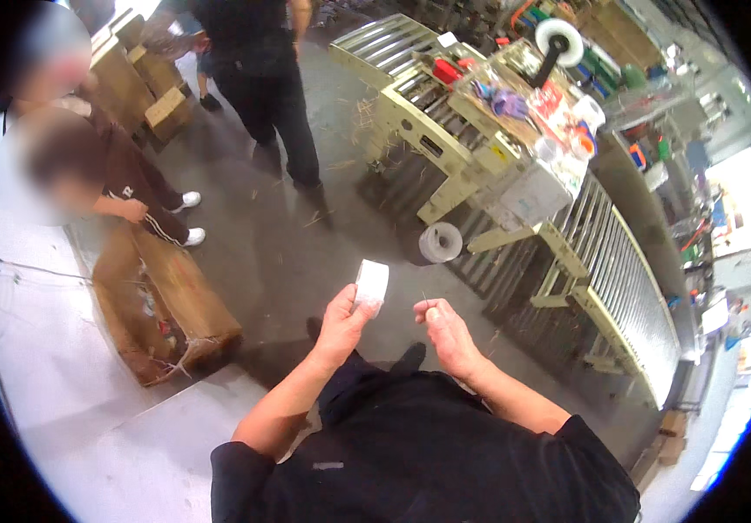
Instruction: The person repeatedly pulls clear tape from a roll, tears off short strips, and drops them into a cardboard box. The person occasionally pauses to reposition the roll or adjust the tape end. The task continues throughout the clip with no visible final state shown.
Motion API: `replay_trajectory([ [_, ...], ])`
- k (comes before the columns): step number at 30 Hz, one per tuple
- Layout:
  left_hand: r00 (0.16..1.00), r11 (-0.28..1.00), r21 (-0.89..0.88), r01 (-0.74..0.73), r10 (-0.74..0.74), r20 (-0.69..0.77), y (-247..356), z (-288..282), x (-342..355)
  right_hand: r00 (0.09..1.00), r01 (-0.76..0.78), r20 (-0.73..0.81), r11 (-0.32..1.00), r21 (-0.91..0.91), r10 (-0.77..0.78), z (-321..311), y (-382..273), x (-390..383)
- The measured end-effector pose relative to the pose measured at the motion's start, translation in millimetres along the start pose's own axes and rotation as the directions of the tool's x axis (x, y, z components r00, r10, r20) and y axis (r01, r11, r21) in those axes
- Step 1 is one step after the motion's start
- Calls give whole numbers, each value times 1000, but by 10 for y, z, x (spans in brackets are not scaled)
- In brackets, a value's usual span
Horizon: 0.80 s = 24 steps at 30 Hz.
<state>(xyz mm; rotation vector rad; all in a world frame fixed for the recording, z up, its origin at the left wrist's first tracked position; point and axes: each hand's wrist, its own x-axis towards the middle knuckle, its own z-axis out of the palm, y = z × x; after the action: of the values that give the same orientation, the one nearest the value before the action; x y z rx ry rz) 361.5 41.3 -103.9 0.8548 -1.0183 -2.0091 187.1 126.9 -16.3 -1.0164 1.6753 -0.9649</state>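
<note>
My left hand [348, 324] grips a white roll [371, 281], probably tape, held out in front of my body. My right hand [445, 331] is a short way to its right, fingers pinched, with a thin strand just visible at the fingertips, too small to name. Beyond my hands, a grey spool-like roll [441, 242] sits on the floor beside the roller conveyor.
A roller conveyor [619, 296] curves along the right, carrying a cluttered work board [515, 131] with gloves and tools. A torn cardboard box [201, 301] lies lower left. Several people [258, 96] stand ahead and at left, near stacked cartons [166, 113].
</note>
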Motion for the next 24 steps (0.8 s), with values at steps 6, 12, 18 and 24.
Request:
replay_trajectory([
  [6,991,971,208,115,-125,37,-67,726,-327,911,-129,413,935,329,-20,-669,388,-355],
  [12,961,938,279,207,-248,122,-166,1406,-437,836,-412,545,735,538,70,-1211,517,-597],
  [18,901,830,516,210,-369,228,-59,1747,-210,825,-500,556,588,636,99,-1573,584,-582],
  [24,840,768,627,128,-421,343,27,1912,70,814,-487,581,570,662,21,-1766,596,-572],
])
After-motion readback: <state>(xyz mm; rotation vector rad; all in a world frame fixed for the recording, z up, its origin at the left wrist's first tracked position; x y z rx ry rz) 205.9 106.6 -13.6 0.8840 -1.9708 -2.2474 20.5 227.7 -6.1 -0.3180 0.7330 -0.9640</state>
